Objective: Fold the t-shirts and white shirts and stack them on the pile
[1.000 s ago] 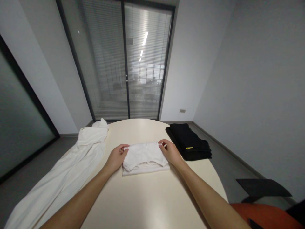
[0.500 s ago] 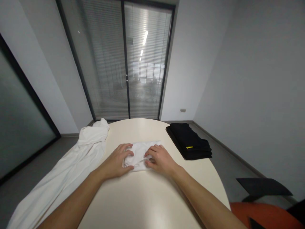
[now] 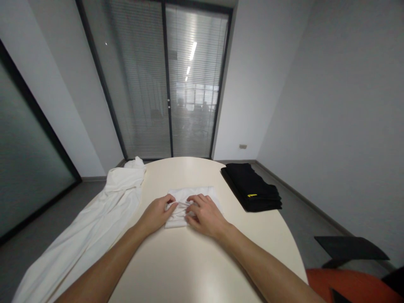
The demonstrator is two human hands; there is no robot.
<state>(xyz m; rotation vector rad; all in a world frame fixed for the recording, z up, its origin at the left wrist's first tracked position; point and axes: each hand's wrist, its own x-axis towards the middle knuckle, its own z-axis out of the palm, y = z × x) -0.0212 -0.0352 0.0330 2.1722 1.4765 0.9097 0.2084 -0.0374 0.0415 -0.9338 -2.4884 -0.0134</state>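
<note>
While both hands work close together near the middle of the pale tabletop (image 3: pixel 186 261), a folded white cloth (image 3: pixel 180 210) lies flat beneath them, wrinkled in the space between the fingers. The left hand (image 3: pixel 156 214) is at the cloth's left side, thumb and forefinger narrowly spaced; whether fabric is caught between them, I cannot tell. The right hand (image 3: pixel 205 216) lies over the cloth's right part with its fingers bent and its thumb a little apart from them; again, I cannot tell if it grips any fabric.

Along the left side of the tabletop stretches a larger white garment (image 3: pixel 121 202), loosely creased and covering the edge. Near the right edge, well apart from the cloth, sits a folded black stack (image 3: pixel 252 181) bearing a small yellow mark (image 3: pixel 252 195). Beyond the tabletop stand glass panels (image 3: pixel 142 105) with blinds; at lower right is an orange chair seat (image 3: pixel 341 286) with a black armrest (image 3: pixel 350 247).
</note>
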